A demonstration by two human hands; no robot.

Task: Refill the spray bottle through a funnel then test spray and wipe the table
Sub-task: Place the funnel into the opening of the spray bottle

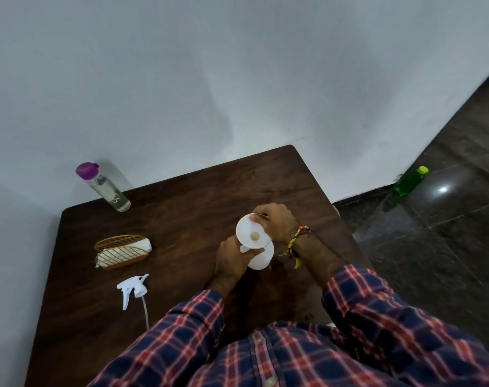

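A white funnel point(250, 231) sits in the neck of a white spray bottle body point(262, 259) standing on the dark wooden table point(182, 196). My left hand point(232, 261) grips the bottle's neck from the left. My right hand point(276, 222) pinches the funnel's far rim. The white trigger sprayer head point(133, 289) with its dip tube lies on the table to the left, apart from the bottle. A clear water bottle with a purple cap point(103, 187) stands at the table's far left corner.
A gold wire holder with white napkins point(122, 251) lies on the table's left side. A green bottle point(410, 181) stands on the dark floor at right by the wall. The wall runs close behind the table.
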